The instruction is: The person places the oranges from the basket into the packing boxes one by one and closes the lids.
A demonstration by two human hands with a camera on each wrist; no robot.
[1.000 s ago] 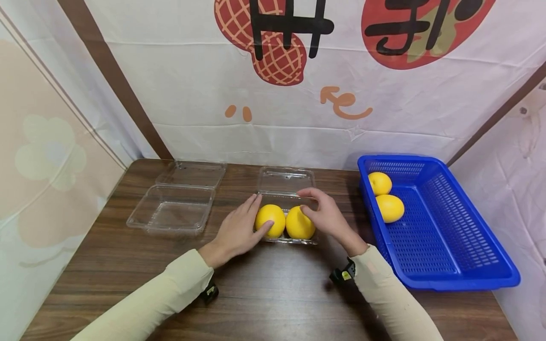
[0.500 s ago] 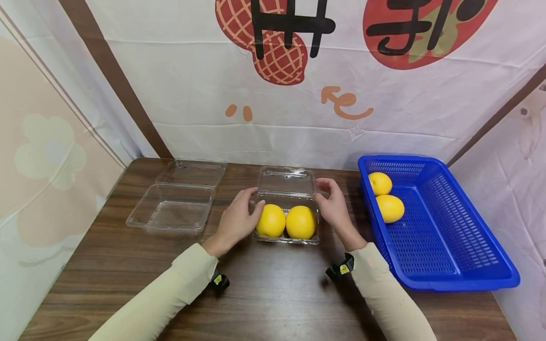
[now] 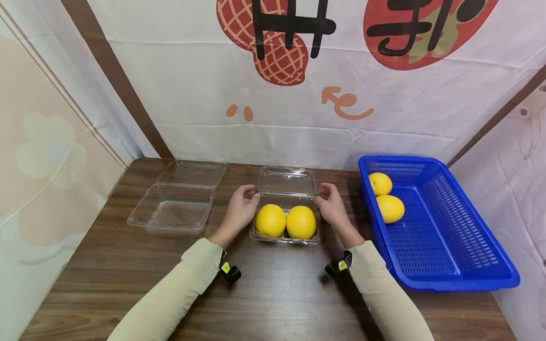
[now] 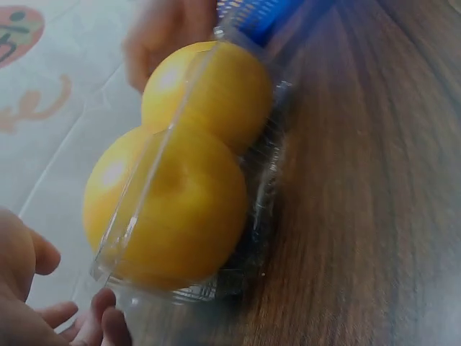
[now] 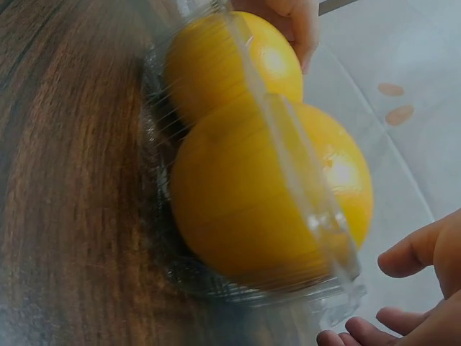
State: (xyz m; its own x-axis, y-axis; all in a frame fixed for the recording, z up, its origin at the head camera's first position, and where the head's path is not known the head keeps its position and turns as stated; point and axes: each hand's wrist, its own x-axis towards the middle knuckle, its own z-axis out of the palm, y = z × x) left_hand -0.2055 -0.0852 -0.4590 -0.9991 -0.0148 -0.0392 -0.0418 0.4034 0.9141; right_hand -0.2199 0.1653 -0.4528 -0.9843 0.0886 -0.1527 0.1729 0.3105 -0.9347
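Observation:
Two oranges [image 3: 270, 220] sit side by side in the lower half of a clear plastic clamshell box [image 3: 285, 240], whose lid [image 3: 286, 180] lies folded back toward the wall. At the box's left back corner is my left hand [image 3: 241, 208], thumb and fingers spread apart with nothing between them. My right hand [image 3: 334, 207] stands likewise at the opposite back corner. In the left wrist view the left fingertips [image 4: 104, 303] come right up to the box's corner. The right wrist view has the right thumb [image 5: 403, 258] beside the rim, apart from it.
A second clear clamshell box [image 3: 170, 208], lid laid back, stands on the wooden table [image 3: 273, 293] to the left. On the right, a blue plastic basket [image 3: 448, 282] holds two more oranges [image 3: 389, 209]. A printed cloth [image 3: 192, 94] hangs behind the table.
Both hands have come off the oranges and moved outward to the box's sides, near the lid's hinge. The oranges and box stay nearly where they were.

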